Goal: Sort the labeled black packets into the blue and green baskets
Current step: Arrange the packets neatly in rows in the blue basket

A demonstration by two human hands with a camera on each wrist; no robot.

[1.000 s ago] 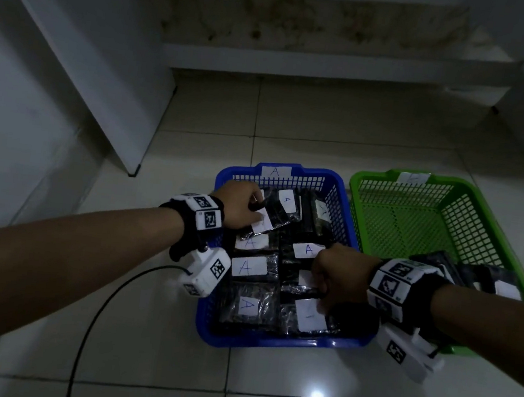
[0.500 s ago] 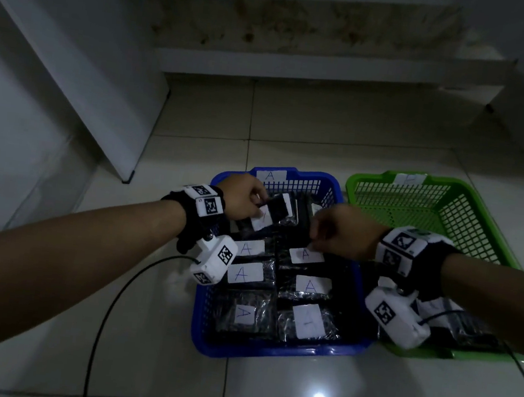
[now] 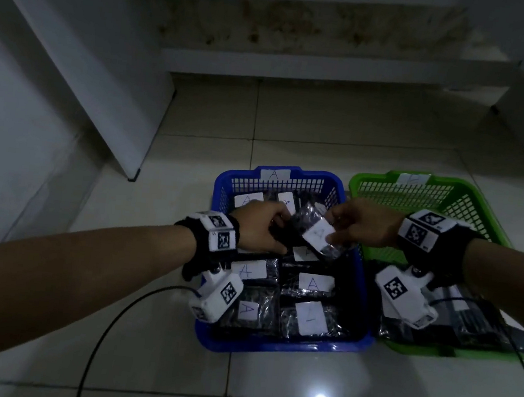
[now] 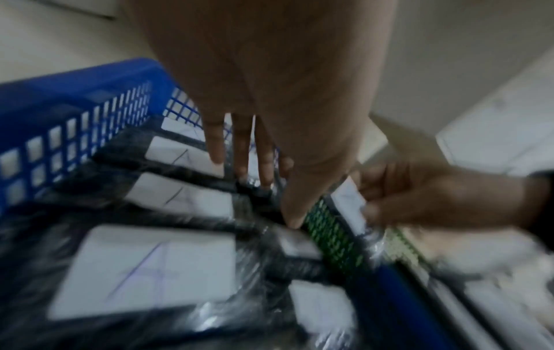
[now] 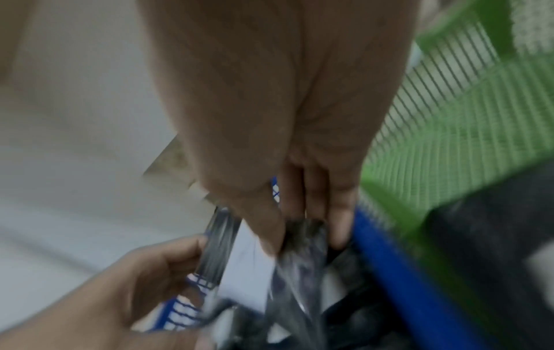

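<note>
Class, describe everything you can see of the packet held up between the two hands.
The held packet is a black, glossy, plastic-wrapped pack with a white paper label marked "A". It is tilted, lifted above the packets lying in the blue basket. The left hand grips its left end; the right hand pinches its right edge by the label. The wrist views are too blurred to add detail.

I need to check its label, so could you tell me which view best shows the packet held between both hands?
The head view: the held packet shows its whole label. Both wrist views are blurred, showing only its edge.
</note>
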